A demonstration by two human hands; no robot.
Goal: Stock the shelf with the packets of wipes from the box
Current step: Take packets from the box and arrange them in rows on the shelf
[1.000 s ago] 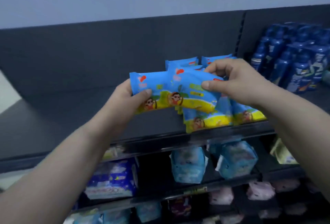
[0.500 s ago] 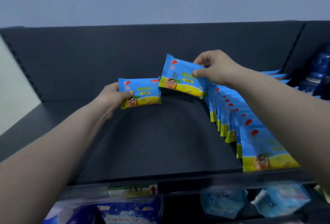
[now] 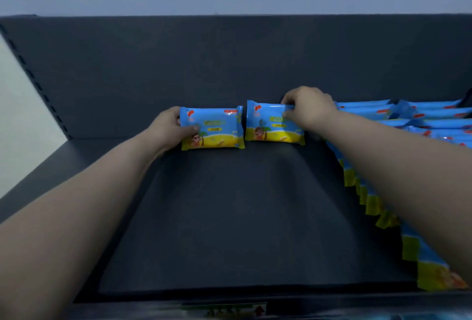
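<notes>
At the back of the shelf the left hand grips one packet by its end and the right hand pinches another packet's top seam, both looking light, soft and slick.

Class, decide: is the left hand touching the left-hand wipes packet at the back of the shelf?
Touching. The head view shows the left hand gripping the left packet, its thumb lying across the packet's front near its left edge.

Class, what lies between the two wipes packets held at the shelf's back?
Head view: only a narrow bare gap of dark shelf between left packet and right packet.
</notes>
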